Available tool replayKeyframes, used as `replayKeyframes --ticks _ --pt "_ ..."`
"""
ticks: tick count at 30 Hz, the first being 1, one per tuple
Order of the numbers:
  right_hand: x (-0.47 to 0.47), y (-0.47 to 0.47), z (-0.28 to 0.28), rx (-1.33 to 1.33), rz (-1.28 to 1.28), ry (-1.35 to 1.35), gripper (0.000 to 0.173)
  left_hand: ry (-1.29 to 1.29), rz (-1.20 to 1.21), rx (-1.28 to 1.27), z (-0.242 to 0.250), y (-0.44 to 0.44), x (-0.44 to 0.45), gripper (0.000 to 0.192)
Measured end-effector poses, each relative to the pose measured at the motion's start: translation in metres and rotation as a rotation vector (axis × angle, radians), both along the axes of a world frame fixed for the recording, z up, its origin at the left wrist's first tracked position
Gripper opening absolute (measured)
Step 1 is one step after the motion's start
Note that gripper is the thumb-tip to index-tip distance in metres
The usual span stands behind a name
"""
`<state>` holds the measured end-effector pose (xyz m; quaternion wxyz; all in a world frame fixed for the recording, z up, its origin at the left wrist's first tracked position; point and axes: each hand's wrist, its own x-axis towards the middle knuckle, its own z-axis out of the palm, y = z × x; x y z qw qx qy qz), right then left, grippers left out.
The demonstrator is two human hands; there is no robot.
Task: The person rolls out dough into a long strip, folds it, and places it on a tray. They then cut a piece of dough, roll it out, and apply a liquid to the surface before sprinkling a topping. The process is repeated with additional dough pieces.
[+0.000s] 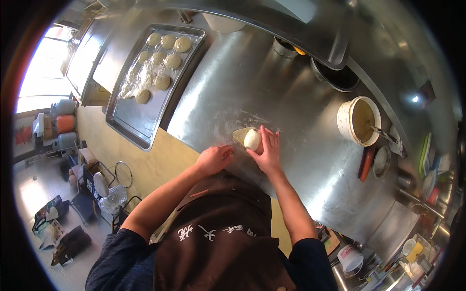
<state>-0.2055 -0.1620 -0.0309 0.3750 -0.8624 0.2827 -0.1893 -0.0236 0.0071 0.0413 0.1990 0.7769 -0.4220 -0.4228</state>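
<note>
My right hand (267, 152) curves its fingers and thumb around the right side of a smooth, pale dough-like ball (252, 139). Under the ball, a thin yellowish piece of dough (239, 136) sticks out to the left in a pointed flap. Both are over the steel worktop (233, 87), near its front edge. My left hand (215, 159) is just left of them, apart from the dough, its fingers loosely curled. Nothing shows in it, though its palm side is partly hidden. White flour-like smears (251, 118) mark the steel behind the dough.
At the left, a metal tray (134, 118) holds several round dough pieces (162, 82), mostly under clear plastic film (145, 74). A white tub (344, 122) of brownish paste, with a utensil in it, stands right. Behind are a dark round pan (336, 74) and a small metal pot (284, 49).
</note>
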Motion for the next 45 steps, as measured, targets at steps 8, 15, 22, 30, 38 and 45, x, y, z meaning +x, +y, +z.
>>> replayKeyframes --ticks 8,15,22,30,38,45 --pt "0.023 -0.019 0.003 -0.219 0.204 0.105 0.088 0.042 0.049 0.014 -0.013 -0.001 0.0 0.035" --pt "0.015 -0.003 0.012 0.008 0.112 0.029 0.109 -0.004 0.067 0.004 -0.019 -0.003 0.001 0.032" --pt "0.031 -0.018 -0.002 -0.275 0.178 -0.021 0.088 -0.013 0.059 -0.001 -0.016 0.004 0.001 0.033" --pt "0.046 0.006 0.005 -0.038 0.161 0.024 0.107 0.001 0.126 -0.028 -0.015 0.016 0.008 0.031" --pt "0.06 -0.011 -0.009 -0.262 0.225 0.168 0.086 0.052 0.18 -0.001 -0.017 0.033 0.011 0.031" --pt "0.069 0.004 0.007 -0.075 0.17 0.009 0.101 0.071 0.183 -0.017 -0.024 0.05 0.013 0.032"
